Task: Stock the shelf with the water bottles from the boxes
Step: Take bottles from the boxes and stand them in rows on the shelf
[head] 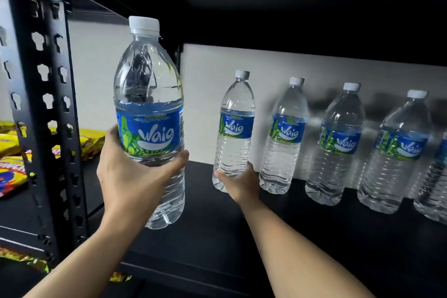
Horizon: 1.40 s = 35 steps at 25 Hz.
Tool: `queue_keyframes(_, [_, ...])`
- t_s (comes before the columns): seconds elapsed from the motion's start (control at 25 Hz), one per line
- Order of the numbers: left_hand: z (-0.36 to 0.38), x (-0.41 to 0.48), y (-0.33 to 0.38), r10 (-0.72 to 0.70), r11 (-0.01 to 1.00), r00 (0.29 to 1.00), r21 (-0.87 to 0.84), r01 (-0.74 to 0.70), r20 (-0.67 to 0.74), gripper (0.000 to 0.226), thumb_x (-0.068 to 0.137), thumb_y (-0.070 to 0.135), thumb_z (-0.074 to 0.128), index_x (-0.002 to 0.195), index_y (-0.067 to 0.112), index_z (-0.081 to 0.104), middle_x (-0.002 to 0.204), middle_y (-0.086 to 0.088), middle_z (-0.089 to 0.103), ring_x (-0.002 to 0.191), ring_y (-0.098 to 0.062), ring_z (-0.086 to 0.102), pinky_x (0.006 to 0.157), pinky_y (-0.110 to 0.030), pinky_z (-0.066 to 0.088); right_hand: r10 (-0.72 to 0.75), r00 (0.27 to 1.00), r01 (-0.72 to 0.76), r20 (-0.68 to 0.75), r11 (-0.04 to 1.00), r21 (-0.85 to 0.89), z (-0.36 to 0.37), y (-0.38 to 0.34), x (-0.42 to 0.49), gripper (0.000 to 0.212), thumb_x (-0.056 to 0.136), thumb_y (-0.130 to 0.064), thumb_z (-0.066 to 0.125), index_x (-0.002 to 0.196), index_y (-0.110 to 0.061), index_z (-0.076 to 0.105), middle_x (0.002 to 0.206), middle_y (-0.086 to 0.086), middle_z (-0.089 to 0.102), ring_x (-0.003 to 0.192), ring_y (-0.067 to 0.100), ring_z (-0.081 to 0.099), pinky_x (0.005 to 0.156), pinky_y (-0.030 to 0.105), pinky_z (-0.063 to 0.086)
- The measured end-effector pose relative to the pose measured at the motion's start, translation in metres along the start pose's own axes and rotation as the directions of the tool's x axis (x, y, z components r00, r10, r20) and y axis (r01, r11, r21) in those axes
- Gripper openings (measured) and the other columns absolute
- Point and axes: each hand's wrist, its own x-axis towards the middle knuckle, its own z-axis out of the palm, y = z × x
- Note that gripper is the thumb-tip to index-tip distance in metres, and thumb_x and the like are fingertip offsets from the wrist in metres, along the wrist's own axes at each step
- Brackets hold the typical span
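My left hand (130, 176) grips a clear water bottle (148, 94) with a white cap and blue label, held upright in front of the black shelf (217, 225). My right hand (239, 182) holds the lower part of a second bottle (235, 128), which stands at the back of the shelf near the white wall. To its right a row of several like bottles (336, 143) lines the back of the shelf, running out of view at the right edge.
A black perforated upright post (46, 104) stands at the left. Beyond it lie yellow and red snack packets (12, 167) on a neighbouring shelf. A dark shelf board (266, 7) hangs overhead. Bare shelf surface lies in front of the bottle row.
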Motion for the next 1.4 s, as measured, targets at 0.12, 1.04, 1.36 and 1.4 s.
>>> queue_keyframes(0.12, [0.003, 0.006, -0.002, -0.008, 1.0, 1.0, -0.009, 0.007, -0.009, 0.086, 0.051, 0.038, 0.095, 0.124, 0.022, 0.05, 0.113, 0.003, 0.062, 0.104, -0.018, 0.06, 0.096, -0.037, 0.05, 0.026, 1.0, -0.026, 0.004, 0.999, -0.041, 0.004, 0.0, 0.018, 0.078, 0.061, -0.049, 0.086, 0.125, -0.015, 0.056, 0.121, 0.005, 0.067, 0.114, 0.026, 0.062, 0.092, 0.031, 0.049])
queue_keyframes(1.04, [0.064, 0.048, -0.027, -0.007, 1.0, 0.99, -0.008, 0.008, 0.139, 0.07, 0.055, 0.023, 0.095, 0.112, 0.022, 0.053, 0.097, 0.008, 0.063, 0.086, -0.011, 0.061, 0.065, -0.006, 0.039, -0.047, 0.86, 0.376, 0.508, 0.733, -0.567, -0.063, 0.037, -0.048, 0.085, 0.094, -0.068, 0.029, 0.157, -0.014, 0.017, 0.165, -0.001, 0.007, 0.152, 0.012, 0.001, 0.123, 0.036, 0.003])
queue_keyframes(1.36, [0.089, 0.058, -0.065, 0.01, 0.995, 0.975, 0.094, -0.032, 0.224, 0.078, 0.05, 0.036, 0.096, 0.114, 0.017, 0.055, 0.102, 0.0, 0.068, 0.095, -0.022, 0.065, 0.085, -0.035, 0.051, -0.063, 0.869, 0.381, 0.49, 0.717, -0.583, -0.064, 0.037, -0.051, 0.084, 0.094, -0.068, 0.029, 0.157, -0.014, 0.018, 0.165, -0.001, 0.008, 0.152, 0.012, 0.002, 0.123, 0.036, 0.004])
queue_keyframes(1.4, [0.089, 0.057, -0.068, 0.008, 0.996, 0.973, 0.088, -0.029, 0.23, 0.078, 0.049, 0.038, 0.096, 0.114, 0.019, 0.055, 0.103, 0.001, 0.069, 0.096, -0.021, 0.065, 0.087, -0.038, 0.053, -0.063, 0.87, 0.381, 0.49, 0.716, -0.585, -0.064, 0.036, -0.051, 0.084, 0.094, -0.068, 0.029, 0.157, -0.013, 0.018, 0.165, -0.001, 0.008, 0.152, 0.012, 0.002, 0.123, 0.036, 0.004])
